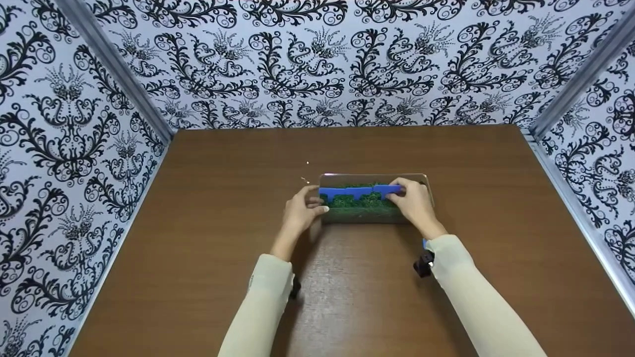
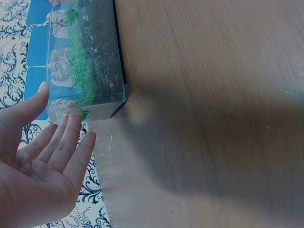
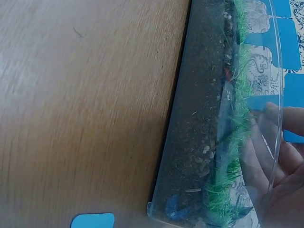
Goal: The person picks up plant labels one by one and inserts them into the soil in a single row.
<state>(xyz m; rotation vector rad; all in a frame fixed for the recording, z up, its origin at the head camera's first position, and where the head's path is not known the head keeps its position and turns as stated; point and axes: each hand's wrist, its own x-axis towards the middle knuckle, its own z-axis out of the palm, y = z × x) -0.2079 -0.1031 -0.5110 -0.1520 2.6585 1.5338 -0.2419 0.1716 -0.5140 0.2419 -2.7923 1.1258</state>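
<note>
A clear plastic box (image 1: pixel 364 215) holding dark soil (image 2: pixel 107 61) and green artificial grass (image 2: pixel 81 71) sits on the table. Blue panels (image 1: pixel 357 192) with cut-out lower edges stand in a row along the grass. My right hand (image 1: pixel 415 202) pinches the top of the rightmost blue panel (image 1: pixel 386 189) between thumb and fingers. Seen through the clear wall in the right wrist view, its fingers reach inside the box. At the box's left end is my left hand (image 2: pixel 45 161), fingers loosely extended, thumb and fingertips right at the end wall.
A rounded blue piece (image 3: pixel 93 221) lies on the table, mostly covered by the right sleeve in the head view. Tiny light scraps (image 1: pixel 305 180) lie beyond the left hand. Patterned walls (image 1: pixel 317 64) border the wooden table (image 1: pixel 208 198) at the back and sides.
</note>
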